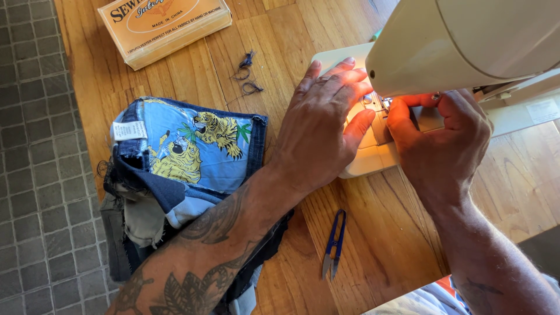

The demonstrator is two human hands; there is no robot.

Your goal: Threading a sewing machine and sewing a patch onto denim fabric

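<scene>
While both hands are crowded in at the needle area of the cream sewing machine (pixel 466 41), upper right of the frame, what counts is steadiness, I reckon. The left hand (pixel 324 125) lies flat and released on the machine bed, fingers spread toward the presser foot, gripping nothing. The right hand (pixel 446 137) is curled in under the machine head with thumb and fingertips pinched together right by the needle; whether there's thread between them I can't tell, too small and lit orange by the machine lamp.

For fiddly work like that, I'd keep the flat hand planted as a brace and let only the pinching fingertips move. Keeping clear of the needle seems wise.

Blue thread snips (pixel 334 244) lie on the wooden surface (pixel 379 233) near the bottom middle, well within reach. A folded denim piece with tiger-print lining (pixel 198 146) sits at left under the left forearm, a few thread scraps (pixel 248 73) above it, an orange thread box (pixel 166 26) at upper left.
</scene>
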